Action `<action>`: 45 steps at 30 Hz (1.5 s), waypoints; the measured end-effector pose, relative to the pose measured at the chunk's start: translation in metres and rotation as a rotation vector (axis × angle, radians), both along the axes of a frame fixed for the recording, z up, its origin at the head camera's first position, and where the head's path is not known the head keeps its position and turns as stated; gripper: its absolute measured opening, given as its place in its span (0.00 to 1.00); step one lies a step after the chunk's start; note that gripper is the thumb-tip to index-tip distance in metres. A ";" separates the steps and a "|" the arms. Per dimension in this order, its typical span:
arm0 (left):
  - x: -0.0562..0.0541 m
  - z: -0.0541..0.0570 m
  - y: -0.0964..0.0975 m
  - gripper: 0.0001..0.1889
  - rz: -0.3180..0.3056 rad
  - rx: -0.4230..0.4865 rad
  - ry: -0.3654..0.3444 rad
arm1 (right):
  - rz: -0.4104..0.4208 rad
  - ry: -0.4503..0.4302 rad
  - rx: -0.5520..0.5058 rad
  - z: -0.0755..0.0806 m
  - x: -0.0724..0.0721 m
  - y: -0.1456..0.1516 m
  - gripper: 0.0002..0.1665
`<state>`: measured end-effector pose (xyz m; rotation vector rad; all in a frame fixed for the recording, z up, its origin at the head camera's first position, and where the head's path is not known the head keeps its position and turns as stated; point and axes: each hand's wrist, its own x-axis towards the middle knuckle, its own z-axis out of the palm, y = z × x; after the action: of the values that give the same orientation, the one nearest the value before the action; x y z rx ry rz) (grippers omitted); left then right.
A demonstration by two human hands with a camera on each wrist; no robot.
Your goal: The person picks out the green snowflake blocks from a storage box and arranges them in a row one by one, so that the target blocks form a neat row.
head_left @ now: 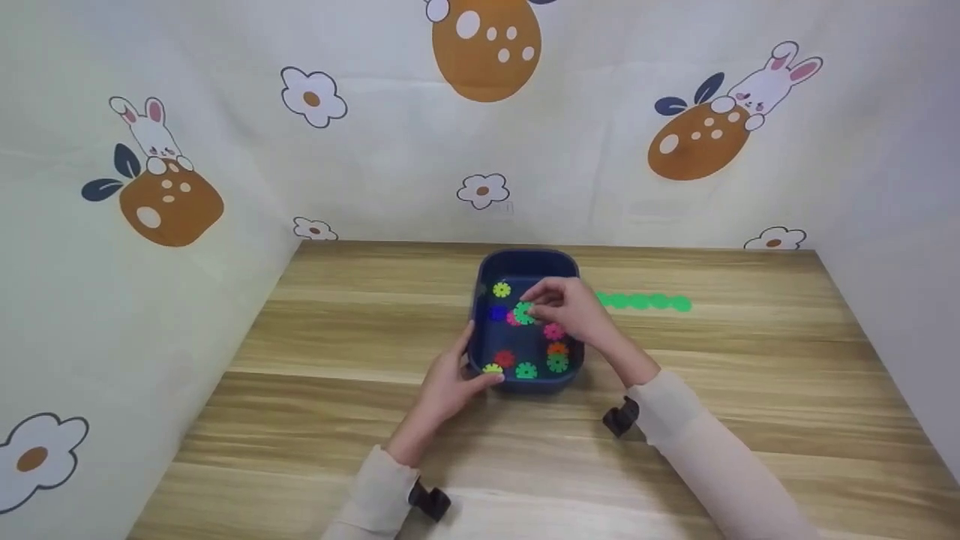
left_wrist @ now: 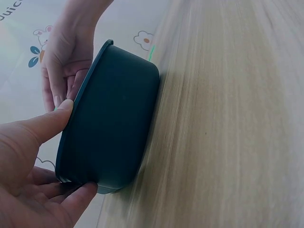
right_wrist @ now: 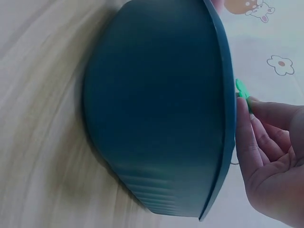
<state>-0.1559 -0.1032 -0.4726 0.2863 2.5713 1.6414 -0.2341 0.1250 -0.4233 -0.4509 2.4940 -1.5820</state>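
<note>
A dark blue plastic bin (head_left: 529, 262) stands on the wooden table, with several snowflake-shaped toy discs lying inside. My left hand (head_left: 448, 382) grips its near left corner, thumb on the rim and fingers against the outer side, as the left wrist view also shows. Above the bin, my right hand (head_left: 576, 309) pinches a green snowflake disc (head_left: 523, 313) between thumb and forefinger. In the right wrist view that green disc (right_wrist: 242, 92) shows just past the rim. Among the discs inside are a yellow disc (head_left: 501, 289), a red disc (head_left: 504, 359) and an orange disc (head_left: 557, 349).
To the right of the bin, several green discs (head_left: 640, 301) lie in a row on the table (head_left: 337, 322). Behind the table hangs a pale cloth (head_left: 390, 165) printed with rabbits, fruit and flowers. Black straps (head_left: 430, 500) sit at both wrists.
</note>
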 end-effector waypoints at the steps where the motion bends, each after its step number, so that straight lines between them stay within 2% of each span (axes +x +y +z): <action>1: 0.000 0.000 0.000 0.48 0.001 -0.003 -0.002 | -0.004 -0.003 -0.006 0.001 0.000 0.001 0.09; 10: 0.000 0.002 0.000 0.48 0.011 -0.025 -0.019 | -0.040 -0.027 -0.034 0.007 -0.001 0.008 0.12; 18: 0.001 0.001 -0.001 0.48 -0.006 -0.044 0.021 | -0.054 -0.018 -0.035 0.008 -0.005 0.019 0.13; 25: 0.000 0.000 0.001 0.48 0.004 -0.038 -0.008 | -0.069 -0.022 -0.082 0.011 -0.010 0.030 0.14; 31: 0.001 0.000 0.001 0.48 0.004 -0.047 -0.006 | -0.090 -0.030 -0.083 0.013 -0.014 0.043 0.15; 45: 0.000 -0.001 0.000 0.48 0.007 -0.049 0.032 | -0.112 0.027 -0.115 0.021 -0.017 0.073 0.17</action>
<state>-0.1558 -0.1028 -0.4738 0.3032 2.6352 1.5858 -0.2516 0.1977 -0.4022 -0.3556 2.4973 -1.7799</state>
